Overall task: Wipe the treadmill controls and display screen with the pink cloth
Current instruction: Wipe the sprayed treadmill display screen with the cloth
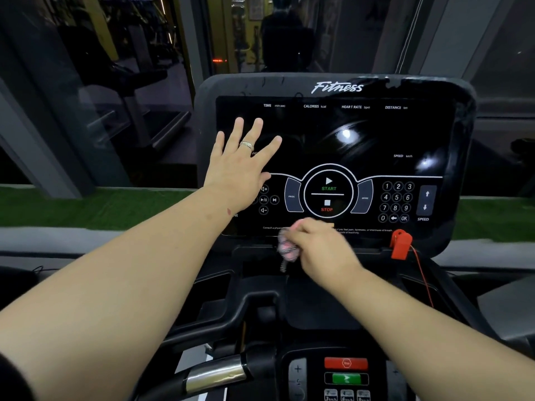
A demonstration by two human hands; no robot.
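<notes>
Gripping bunched pink cloth (287,250) in right hand (321,250), below glossy black console screen (362,134). Left hand (240,166) spread flat above-left. Best swept upward, lightly over buttons.

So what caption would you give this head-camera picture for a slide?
Left hand spread flat on the treadmill display screen while the right hand holds the bunched pink cloth below the STOP button.

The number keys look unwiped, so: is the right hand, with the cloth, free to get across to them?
Probably yes. The right hand, gripping the pink cloth, sits just below-left of the number keys, with nothing between them.
</notes>
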